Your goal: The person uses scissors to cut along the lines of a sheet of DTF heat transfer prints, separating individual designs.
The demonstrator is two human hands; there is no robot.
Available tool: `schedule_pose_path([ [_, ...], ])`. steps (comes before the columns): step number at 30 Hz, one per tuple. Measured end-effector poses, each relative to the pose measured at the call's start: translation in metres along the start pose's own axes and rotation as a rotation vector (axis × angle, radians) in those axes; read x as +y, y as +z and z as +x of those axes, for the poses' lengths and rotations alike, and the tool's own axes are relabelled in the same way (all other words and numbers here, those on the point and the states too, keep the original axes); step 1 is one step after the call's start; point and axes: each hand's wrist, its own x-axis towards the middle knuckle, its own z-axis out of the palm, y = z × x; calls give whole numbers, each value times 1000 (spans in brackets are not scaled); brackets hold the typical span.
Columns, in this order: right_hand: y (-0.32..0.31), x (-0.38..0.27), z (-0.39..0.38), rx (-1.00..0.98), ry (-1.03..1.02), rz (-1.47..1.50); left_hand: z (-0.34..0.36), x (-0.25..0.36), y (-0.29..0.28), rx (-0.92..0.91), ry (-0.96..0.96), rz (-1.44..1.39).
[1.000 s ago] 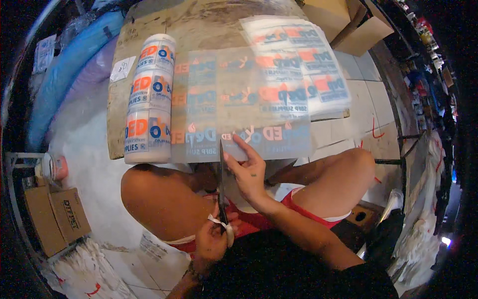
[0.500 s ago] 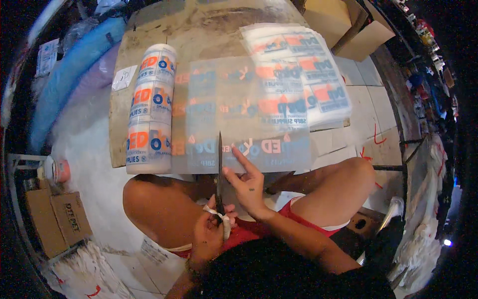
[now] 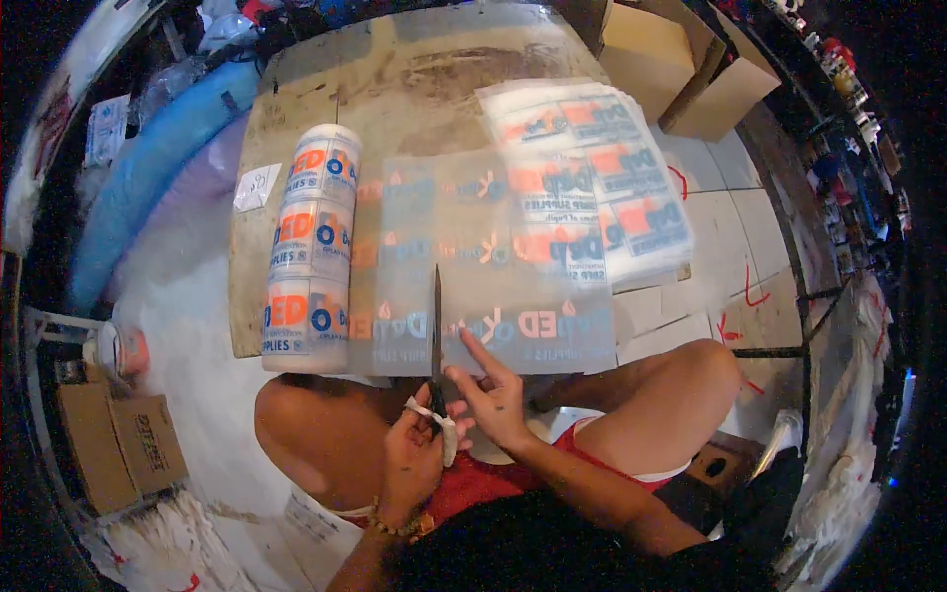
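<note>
My left hand is closed around the handles of a pair of scissors, which are wrapped in white cloth. Their long dark blades point away from me, over the near edge of a clear printed plastic sheet. Close to the blades, on their right side, is my right hand, its index finger stretched out and its thumb near the metal. The sheet lies flat from a thick plastic roll on the left. On the right, a pile of white printed plastic pieces lies partly against the sheet.
A worn wooden board bears the roll and sheets. My bent knees flank its near edge. An open cardboard box stands at the far right, and brown boxes sit at the lower left. Long blue plastic curves along the left.
The board, roll and sheets sit lower in the view. My right hand appears slightly lower too, while my left hand keeps its hold on the scissors.
</note>
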Motion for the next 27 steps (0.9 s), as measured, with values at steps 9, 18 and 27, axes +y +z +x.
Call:
schedule_pose_path([
  [9, -20, 32, 10, -109, -100, 8, 21, 13, 6, -11, 24, 63],
  [18, -25, 45, 15, -115, -220, -177, 42, 24, 9, -12, 142, 83],
  [27, -24, 47, 20, -42, -397, -290, 83, 22, -1, -91, 184, 115],
])
